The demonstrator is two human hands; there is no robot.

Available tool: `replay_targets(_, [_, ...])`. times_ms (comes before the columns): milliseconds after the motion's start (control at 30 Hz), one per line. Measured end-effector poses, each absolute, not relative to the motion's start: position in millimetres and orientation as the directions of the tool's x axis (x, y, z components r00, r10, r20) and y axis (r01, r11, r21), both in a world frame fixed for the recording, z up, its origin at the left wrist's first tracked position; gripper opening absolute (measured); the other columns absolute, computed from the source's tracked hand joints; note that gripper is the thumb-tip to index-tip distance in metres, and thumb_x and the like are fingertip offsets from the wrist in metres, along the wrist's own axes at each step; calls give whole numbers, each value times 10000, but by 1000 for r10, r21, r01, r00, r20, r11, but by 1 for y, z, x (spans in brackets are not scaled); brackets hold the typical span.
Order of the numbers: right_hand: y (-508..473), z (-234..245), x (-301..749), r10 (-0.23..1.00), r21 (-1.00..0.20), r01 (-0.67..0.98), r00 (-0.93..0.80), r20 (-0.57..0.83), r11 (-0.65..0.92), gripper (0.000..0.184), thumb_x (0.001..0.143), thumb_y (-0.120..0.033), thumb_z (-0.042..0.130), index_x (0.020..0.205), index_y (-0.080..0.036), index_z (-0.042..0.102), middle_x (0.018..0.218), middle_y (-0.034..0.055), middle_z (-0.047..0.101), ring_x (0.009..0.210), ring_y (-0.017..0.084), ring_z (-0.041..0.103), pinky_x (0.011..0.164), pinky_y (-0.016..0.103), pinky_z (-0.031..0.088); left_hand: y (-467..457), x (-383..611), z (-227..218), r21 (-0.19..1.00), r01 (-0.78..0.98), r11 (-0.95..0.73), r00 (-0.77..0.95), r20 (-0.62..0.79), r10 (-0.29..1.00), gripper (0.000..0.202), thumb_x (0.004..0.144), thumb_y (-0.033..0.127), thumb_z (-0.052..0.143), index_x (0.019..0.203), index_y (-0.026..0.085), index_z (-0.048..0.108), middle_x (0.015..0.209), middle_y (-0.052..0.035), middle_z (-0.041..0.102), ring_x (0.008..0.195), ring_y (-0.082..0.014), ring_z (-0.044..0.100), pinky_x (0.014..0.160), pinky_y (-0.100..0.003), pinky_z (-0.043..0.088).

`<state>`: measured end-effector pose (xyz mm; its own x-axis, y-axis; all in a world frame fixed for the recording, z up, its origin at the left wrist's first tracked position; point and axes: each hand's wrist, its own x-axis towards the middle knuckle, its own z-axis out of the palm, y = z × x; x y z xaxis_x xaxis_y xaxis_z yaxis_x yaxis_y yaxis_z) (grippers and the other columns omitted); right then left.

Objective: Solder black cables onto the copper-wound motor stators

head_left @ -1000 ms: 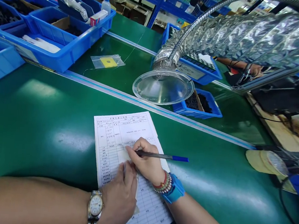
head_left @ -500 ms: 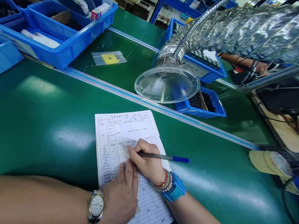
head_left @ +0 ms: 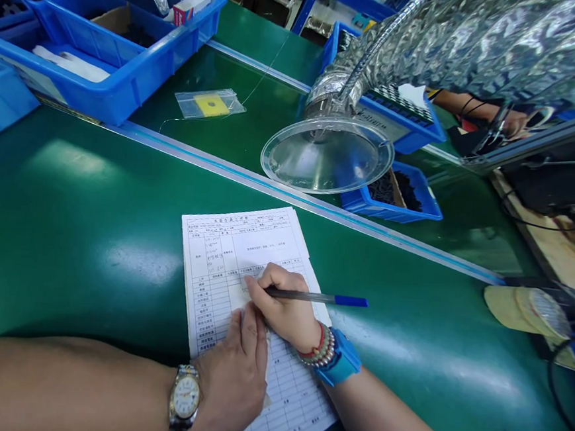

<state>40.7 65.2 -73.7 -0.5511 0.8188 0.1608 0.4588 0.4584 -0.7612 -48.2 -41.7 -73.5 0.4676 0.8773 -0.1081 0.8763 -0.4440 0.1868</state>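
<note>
A printed white form (head_left: 245, 245) lies on the green table mat (head_left: 82, 226) in front of me. My right hand (head_left: 284, 311) is closed round a pen with a blue cap (head_left: 321, 298), whose tip rests on the form's table rows. My left hand (head_left: 235, 377), with a metal wristwatch (head_left: 184, 393) on its wrist, lies flat on the lower part of the sheet, fingers stretched out beside my right hand. A blue wrist strap (head_left: 340, 362) and bead bracelets sit on my right wrist.
A clear funnel hood (head_left: 327, 155) on a silver foil duct (head_left: 480, 45) hangs over the belt. Blue bins (head_left: 103, 88) stand at the back left, smaller blue bins (head_left: 398, 204) behind the hood. A small bag with a yellow piece (head_left: 209, 104) lies on the belt. Tape rolls (head_left: 529, 311) sit at right.
My hands and the pen have hardly shifted on the form. The view has tilted slightly, so the bins and hood sit a little higher in the picture.
</note>
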Motion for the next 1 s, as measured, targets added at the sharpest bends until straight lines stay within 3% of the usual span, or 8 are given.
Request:
replay_targets(200, [65, -73, 40, 824, -748, 473, -540, 172, 466, 300, 769, -209, 502, 504, -169, 367, 444, -54, 376, 404, 49, 324, 403, 172, 269, -39, -48, -71, 199, 887, -416, 449, -169, 877, 493, 813, 234, 453, 1191, -82, 461, 1224, -293, 472, 1108, -319, 506, 787, -342, 489])
replay_targets(400, [65, -71, 40, 820, -742, 480, -548, 163, 468, 303, 768, -220, 490, 499, -173, 360, 435, -55, 375, 399, 53, 327, 407, 181, 276, -41, -49, -74, 182, 880, -438, 461, -108, 881, 484, 802, 200, 441, 1195, -81, 455, 1204, -288, 497, 1104, -313, 511, 801, -353, 477])
replay_targets(667, [68, -70, 44, 843, -745, 482, -502, 196, 461, 312, 764, -217, 505, 491, -173, 361, 423, -60, 363, 387, 46, 306, 389, 172, 265, -41, -50, -75, 180, 886, -428, 443, -53, 895, 496, 832, 301, 446, 1172, -57, 498, 1215, -276, 493, 1127, -337, 483, 836, -370, 469])
replay_targets(867, [66, -70, 41, 830, -740, 480, -525, 189, 472, 306, 762, -208, 493, 489, -172, 360, 434, -57, 376, 392, 47, 318, 398, 176, 268, -40, -50, -72, 116, 854, -507, 504, 52, 862, 408, 826, 280, 463, 1072, -16, 597, 1127, -241, 577, 1090, -357, 509, 865, -413, 441])
replay_targets(1000, [66, -71, 42, 828, -746, 478, -534, 173, 464, 300, 761, -205, 489, 496, -174, 353, 437, -56, 381, 397, 50, 326, 401, 179, 268, -40, -50, -70, 157, 858, -489, 502, -59, 863, 449, 830, 288, 449, 1129, -32, 549, 1175, -267, 534, 1111, -352, 493, 865, -410, 437])
